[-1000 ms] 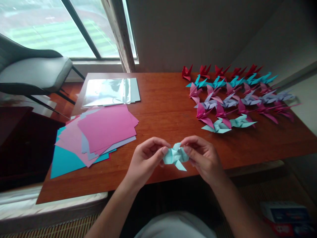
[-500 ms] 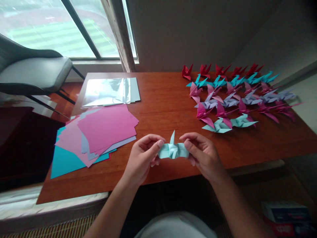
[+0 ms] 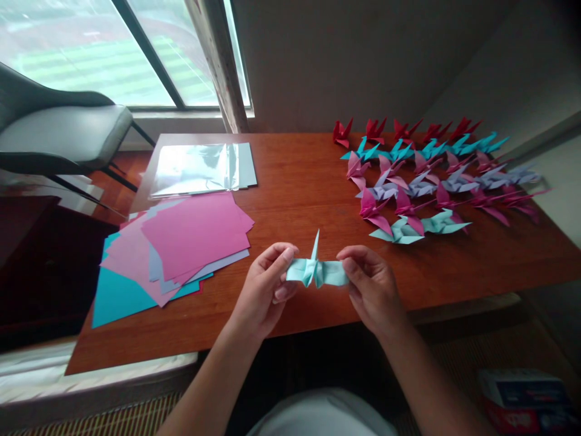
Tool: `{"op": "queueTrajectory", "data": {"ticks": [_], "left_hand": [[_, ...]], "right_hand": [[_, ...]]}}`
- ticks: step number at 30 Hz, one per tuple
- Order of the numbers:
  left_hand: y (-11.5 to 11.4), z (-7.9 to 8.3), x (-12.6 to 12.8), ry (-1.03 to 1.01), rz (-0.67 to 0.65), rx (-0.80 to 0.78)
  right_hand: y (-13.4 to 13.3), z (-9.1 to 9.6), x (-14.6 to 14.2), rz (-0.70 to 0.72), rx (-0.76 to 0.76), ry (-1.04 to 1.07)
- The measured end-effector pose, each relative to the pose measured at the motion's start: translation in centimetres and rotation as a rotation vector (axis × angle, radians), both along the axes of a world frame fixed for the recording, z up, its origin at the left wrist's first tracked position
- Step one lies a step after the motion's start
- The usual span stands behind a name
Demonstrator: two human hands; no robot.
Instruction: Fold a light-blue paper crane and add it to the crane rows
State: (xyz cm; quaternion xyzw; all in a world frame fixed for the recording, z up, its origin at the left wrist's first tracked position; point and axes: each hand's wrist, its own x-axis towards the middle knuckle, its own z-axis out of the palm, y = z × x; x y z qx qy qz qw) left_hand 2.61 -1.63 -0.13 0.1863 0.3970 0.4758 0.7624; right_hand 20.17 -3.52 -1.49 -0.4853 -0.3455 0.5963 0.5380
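Note:
A pale turquoise paper crane (image 3: pixel 316 269) is held above the front part of the wooden table (image 3: pixel 299 188). My left hand (image 3: pixel 267 289) pinches its left wing between thumb and fingers. My right hand (image 3: pixel 373 287) pinches the right wing the same way. One thin point of the crane sticks straight up between my hands. Both hands are closed on the paper.
Rows of finished paper cranes (image 3: pixel 431 172) in red, teal, pink, lilac and pale turquoise fill the right of the table. A loose pile of pink, lilac and teal sheets (image 3: pixel 172 248) lies at the left, with a clear plastic sleeve (image 3: pixel 202 168) behind it. A grey chair (image 3: pixel 59 130) stands by the window.
The crumpled-looking fold has been pulled out sideways into spread wings. My hands have moved apart and slightly away from me, and a point now stands upright.

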Motion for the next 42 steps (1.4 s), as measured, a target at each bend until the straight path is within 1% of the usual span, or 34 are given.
{"op": "queueTrajectory", "data": {"ticks": [3, 7, 11, 13, 15, 17, 20, 24, 27, 31, 34, 37, 39, 42], "left_hand": [[0.0, -0.1, 0.2, -0.024, 0.004, 0.017], [0.1, 0.1, 0.2, -0.002, 0.035, 0.002], [0.2, 0.3, 0.0, 0.002, 0.032, -0.015], [0.2, 0.3, -0.2, 0.014, 0.045, -0.019], [0.2, 0.3, -0.4, 0.053, 0.066, -0.01], [0.2, 0.2, -0.6, 0.116, 0.082, 0.008], [0.1, 0.3, -0.6, 0.197, 0.091, 0.041], [0.1, 0.5, -0.7, 0.233, 0.064, 0.057], [0.2, 0.4, -0.9, 0.272, 0.047, 0.077], [-0.1, 0.3, -1.2, 0.388, -0.011, 0.187], [-0.3, 0.3, -1.3, 0.45, -0.051, 0.262], [-0.4, 0.4, -1.3, 0.473, -0.063, 0.282], [-0.4, 0.4, -1.2, 0.464, -0.054, 0.259], [-0.3, 0.4, -1.0, 0.414, -0.011, 0.18]], "right_hand": [[-0.1, 0.2, -0.2, -0.047, 0.009, 0.048], [-0.3, 0.2, -0.1, 0.02, 0.002, 0.039], [-0.1, -0.1, 0.2, 0.016, -0.004, 0.035], [0.2, -0.1, 0.5, 0.09, -0.044, -0.027], [0.4, 0.1, 0.8, 0.208, -0.078, -0.138], [0.5, 0.4, 1.1, 0.29, -0.088, -0.239], [0.5, 0.7, 1.4, 0.312, -0.078, -0.3], [0.6, 1.0, 1.7, 0.368, -0.085, -0.344], [0.7, 1.2, 2.0, 0.389, -0.06, -0.43], [0.6, 1.3, 2.1, 0.409, -0.053, -0.541], [0.5, 1.3, 2.0, 0.421, -0.049, -0.518], [0.5, 1.3, 1.9, 0.404, -0.039, -0.428], [0.5, 1.4, 1.7, 0.372, -0.03, -0.349], [0.3, 1.4, 1.4, 0.291, -0.019, -0.205]]}}
